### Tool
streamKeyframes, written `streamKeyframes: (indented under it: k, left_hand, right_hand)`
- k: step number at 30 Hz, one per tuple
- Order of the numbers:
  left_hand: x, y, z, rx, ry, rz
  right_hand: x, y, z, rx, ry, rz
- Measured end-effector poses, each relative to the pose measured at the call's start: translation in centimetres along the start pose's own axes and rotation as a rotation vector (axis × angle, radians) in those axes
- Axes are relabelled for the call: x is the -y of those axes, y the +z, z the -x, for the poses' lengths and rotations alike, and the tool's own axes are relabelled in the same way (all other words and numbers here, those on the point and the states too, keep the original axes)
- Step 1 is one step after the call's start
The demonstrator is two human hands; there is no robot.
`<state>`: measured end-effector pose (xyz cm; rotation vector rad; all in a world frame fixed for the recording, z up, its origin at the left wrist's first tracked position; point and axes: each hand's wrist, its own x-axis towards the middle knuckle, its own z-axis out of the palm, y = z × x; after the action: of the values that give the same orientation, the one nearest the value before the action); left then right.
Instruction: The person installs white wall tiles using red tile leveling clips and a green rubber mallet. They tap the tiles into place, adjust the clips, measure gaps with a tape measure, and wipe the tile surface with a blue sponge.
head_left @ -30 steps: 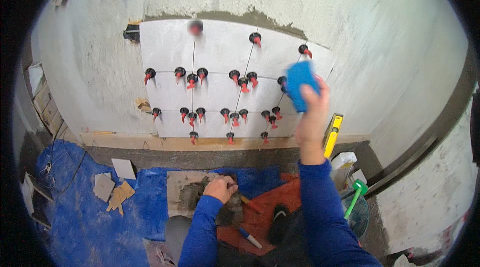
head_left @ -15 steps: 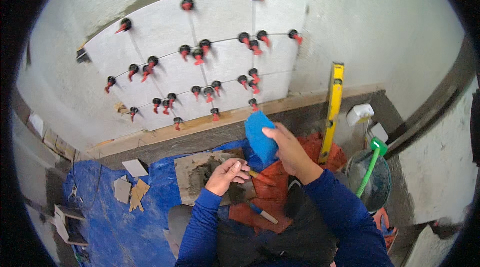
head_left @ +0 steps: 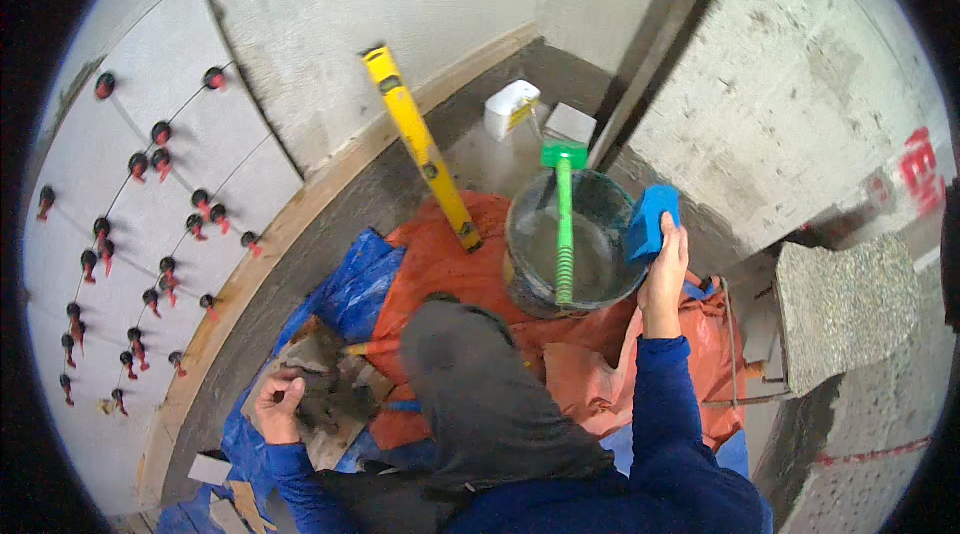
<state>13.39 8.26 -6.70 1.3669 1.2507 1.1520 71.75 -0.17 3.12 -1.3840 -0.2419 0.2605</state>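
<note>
My right hand [head_left: 664, 279] grips a blue sponge [head_left: 652, 222] at the right rim of a dark bucket [head_left: 514, 264]. Cloudy liquid shows inside the bucket. A mallet with a green head and a ribbed green handle [head_left: 566, 224] lies across its top. My left hand [head_left: 277, 406] is closed, thumb against the fingers, beside a mortar-smeared board [head_left: 330, 384]; whatever it pinches, if anything, is too small to name. Left of it are white wall tiles [head_left: 180, 44] studded with black-and-red tile levelling clips [head_left: 160, 164].
A yellow spirit level [head_left: 425, 154] stands tilted near the wall. Behind the bucket are a white container [head_left: 512, 109] and a small pale block [head_left: 570, 124]. Orange sheeting [head_left: 455, 269] and blue tarp [head_left: 350, 279] cover the floor. Tile scraps [head_left: 210, 468] lie lower left; a rough slab [head_left: 850, 309] stands right.
My view has swung right, from the tiled wall toward the bucket. My right hand has carried the sponge from in front of the tiles to the bucket's rim. My left hand stays closed.
</note>
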Motion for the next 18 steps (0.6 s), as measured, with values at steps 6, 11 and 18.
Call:
streamKeyframes:
  k: [6, 11, 18]
  left_hand:
    - [3.2, -1.0, 0.2, -0.030, -0.236, -0.008]
    - [4.6, -3.4, 1.9, -0.130, -0.221, -0.018]
    - [5.3, -4.0, 4.9, -0.201, -0.337, -0.091]
  right_hand:
    - [-6.4, -4.8, -3.6, 0.011, -0.496, 0.696]
    - [-13.3, -11.4, 3.2, 0.178, -0.527, 0.777]
    - [-33.0, -13.2, 12.2, 1.106, -0.491, 1.247]
